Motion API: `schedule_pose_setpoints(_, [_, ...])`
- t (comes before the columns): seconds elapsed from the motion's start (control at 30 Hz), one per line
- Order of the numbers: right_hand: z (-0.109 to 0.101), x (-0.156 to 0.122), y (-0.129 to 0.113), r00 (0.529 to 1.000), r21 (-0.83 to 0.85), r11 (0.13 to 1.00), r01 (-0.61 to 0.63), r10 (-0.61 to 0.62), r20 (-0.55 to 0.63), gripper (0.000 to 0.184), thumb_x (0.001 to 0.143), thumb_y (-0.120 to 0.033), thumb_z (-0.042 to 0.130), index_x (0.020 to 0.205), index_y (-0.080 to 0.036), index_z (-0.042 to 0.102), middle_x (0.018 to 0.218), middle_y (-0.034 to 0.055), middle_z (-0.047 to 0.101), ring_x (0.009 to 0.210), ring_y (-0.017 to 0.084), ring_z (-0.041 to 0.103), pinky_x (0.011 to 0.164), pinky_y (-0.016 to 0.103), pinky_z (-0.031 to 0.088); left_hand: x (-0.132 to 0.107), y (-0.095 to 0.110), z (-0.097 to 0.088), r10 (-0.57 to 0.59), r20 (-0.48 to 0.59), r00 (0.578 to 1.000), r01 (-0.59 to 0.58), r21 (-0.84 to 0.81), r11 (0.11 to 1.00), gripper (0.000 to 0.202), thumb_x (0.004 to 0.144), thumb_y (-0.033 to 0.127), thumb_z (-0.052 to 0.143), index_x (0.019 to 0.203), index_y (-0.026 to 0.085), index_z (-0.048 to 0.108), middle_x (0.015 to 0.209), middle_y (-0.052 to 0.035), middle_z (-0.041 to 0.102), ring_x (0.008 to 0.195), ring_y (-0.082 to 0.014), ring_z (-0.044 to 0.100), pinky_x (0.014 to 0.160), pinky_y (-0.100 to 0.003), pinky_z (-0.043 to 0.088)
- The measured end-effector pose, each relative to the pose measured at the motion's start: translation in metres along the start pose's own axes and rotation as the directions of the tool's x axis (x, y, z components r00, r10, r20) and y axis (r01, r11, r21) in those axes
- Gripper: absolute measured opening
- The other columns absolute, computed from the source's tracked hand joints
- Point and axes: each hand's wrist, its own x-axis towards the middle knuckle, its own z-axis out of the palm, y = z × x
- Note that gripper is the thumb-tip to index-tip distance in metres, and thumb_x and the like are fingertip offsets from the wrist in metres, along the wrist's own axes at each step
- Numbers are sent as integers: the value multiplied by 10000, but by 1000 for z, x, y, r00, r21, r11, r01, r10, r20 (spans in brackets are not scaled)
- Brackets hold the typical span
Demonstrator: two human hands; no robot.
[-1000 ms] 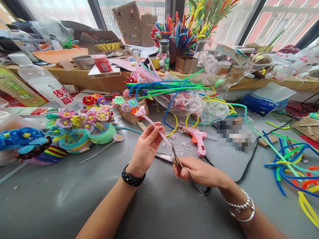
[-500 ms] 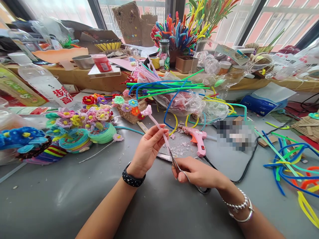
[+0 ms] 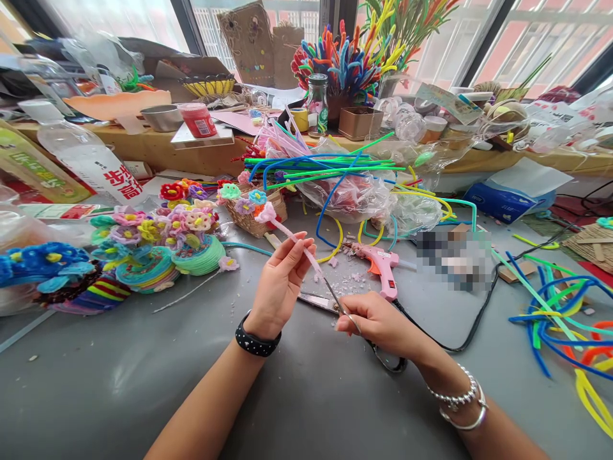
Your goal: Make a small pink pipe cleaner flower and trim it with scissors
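Observation:
My left hand pinches the pale pink stem of a pipe-cleaner flower, whose pink bloom points up and left toward a small basket. My right hand grips a pair of scissors; their thin blades reach up to the lower end of the stem, just right of my left fingertips. Pink fluff bits lie scattered on the grey table behind the blades. A second metal blade lies flat on the table between my hands.
A pink glue gun with a black cord lies just beyond my right hand. Finished pipe-cleaner flowers crowd the left, a wicker basket sits behind my left hand, and loose coloured pipe cleaners spread at right. Bags and jars fill the back shelf.
The flower stem has tilted back to the left and the scissor blades have closed on its lower end. My right hand has shifted slightly right and up.

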Motion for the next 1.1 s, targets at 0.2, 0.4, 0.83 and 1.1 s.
schedule_pose_setpoints(0.2, [-1,0,2,1000,-27,1000,-16,17,22,456,774,-544,409,531,-162,360,533,-36,374,509,75,352,466,183,275,-1,0,0,-2,-8,1000,2,-13,1000,125,708,91,568,764,162,653,707,14,682,645,-49,623,647,-113,489])
schedule_pose_setpoints(0.4, [-2,-2,4,990,-35,998,55,-50,135,584,707,-715,238,658,-161,415,645,-19,429,591,98,366,544,216,301,-4,-2,2,-19,53,998,17,24,1000,105,681,108,604,758,161,653,717,10,685,656,-60,626,639,-126,488])
schedule_pose_setpoints(0.83, [-1,0,-1,999,-41,999,7,-5,48,461,777,-580,363,576,-165,362,580,-30,372,568,94,366,509,197,291,-3,-4,0,-3,57,998,0,66,998,118,654,147,638,770,168,650,746,6,684,669,-71,628,637,-139,484])
schedule_pose_setpoints(1.1, [-1,-3,-1,989,2,1000,24,-24,144,542,738,-687,241,624,-171,361,618,-26,385,565,89,338,519,205,294,-4,-5,2,5,69,998,-8,53,999,101,652,140,638,748,171,654,737,9,688,681,-73,631,648,-137,487])
